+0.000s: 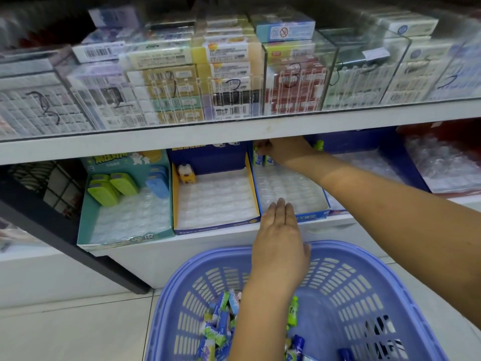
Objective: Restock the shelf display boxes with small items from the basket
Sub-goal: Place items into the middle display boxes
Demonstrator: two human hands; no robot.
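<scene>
Right hand [283,152] is deep in, fingers curled round the small green-and-blue wrapped packs [259,155], which stand upright at its fingertips in the back-left corner of the blue cardboard display box with the clear dimpled tray liner [312,216]. The fingertips are partly hidden under the shelf edge, so I can't tell how firm the pinch is.

Left hand [279,227] is flat, palm down, fingers straight and together, holding nothing. Its fingertips are at the front lip of that same box and look to be resting on it. Its forearm lies across the lilac slotted plastic basket [364,254] below, where the loose stock of wrapped packs [221,332] sits under and beside the wrist.

Risks, my read:
- The white shelf board [234,131] is right above the right knuckles. Lifting on the way out could clip it and jolt the packs.
- The liner in front of the right hand is bare. With nothing beside them, upright packs can topple forward on release unless they seat in a dimple.
- A lone green pack [318,145] stands just right of the right wrist. A sideways pull-out could knock it over.
- If the left hand bears down on the lip, the box front could flex or the box could slide back, shifting the liner under the packs.
- The blue-and-yellow cardboard box [256,212], just left of both hands, has the same kind of liner, so drifting left puts stock in the wrong box.
- The left forearm covers part of the basket, so the next pick there would be partly blind.
</scene>
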